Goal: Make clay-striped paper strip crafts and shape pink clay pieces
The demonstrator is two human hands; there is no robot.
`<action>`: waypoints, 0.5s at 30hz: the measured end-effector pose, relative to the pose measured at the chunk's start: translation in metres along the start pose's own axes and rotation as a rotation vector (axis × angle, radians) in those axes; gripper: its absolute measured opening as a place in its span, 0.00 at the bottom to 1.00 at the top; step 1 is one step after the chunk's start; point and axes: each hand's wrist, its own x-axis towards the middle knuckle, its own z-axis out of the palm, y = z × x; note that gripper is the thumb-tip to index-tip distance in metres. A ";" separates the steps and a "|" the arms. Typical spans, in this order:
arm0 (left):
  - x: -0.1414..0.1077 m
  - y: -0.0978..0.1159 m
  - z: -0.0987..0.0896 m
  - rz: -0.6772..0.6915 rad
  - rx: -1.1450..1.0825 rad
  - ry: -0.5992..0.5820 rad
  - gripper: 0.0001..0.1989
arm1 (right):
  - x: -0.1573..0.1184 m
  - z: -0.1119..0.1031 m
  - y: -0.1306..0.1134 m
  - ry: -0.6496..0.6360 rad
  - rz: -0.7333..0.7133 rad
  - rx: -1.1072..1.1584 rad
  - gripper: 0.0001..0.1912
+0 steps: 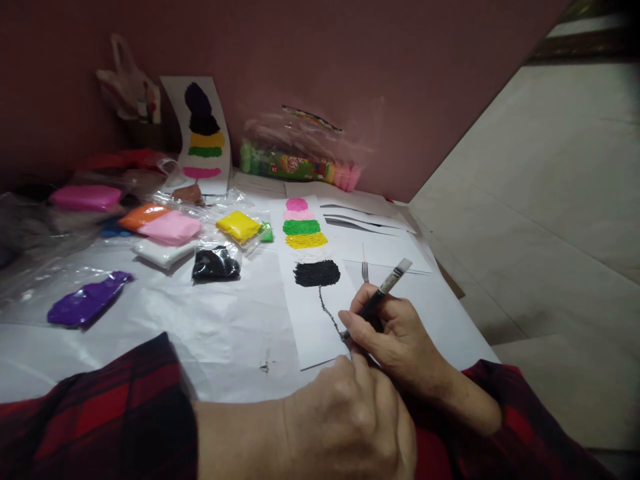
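Note:
A narrow white paper sheet (314,333) lies before me, with stacked bands of coloured clay: pink, light pink, green, yellow, white and black. From the black clay band (317,274) a thin, rough dark line (329,312) runs down toward my fingers. My right hand (395,333) grips a black pen-shaped tool (383,293) with a pale end, its lower end at the line's bottom. My left hand (350,420) is curled over the sheet's lower edge, fingertips close to the tool; its palm and anything inside are hidden. Beyond my right hand lies a small fork (365,272).
Bagged clay lies at left: purple (90,300), black (217,264), yellow (239,227), light pink (173,228) and more. A similar clay picture (200,143) leans on the pink wall, beside a bag of coloured tubes (300,165). Loose white sheets (365,220) lie at right.

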 end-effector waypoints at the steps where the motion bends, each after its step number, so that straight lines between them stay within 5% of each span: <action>1: 0.000 0.000 0.000 0.002 -0.002 -0.006 0.02 | 0.000 0.000 0.000 0.003 0.001 0.000 0.11; 15: 0.002 -0.001 0.000 -0.020 0.003 0.007 0.02 | -0.001 0.001 0.001 0.005 -0.011 -0.002 0.11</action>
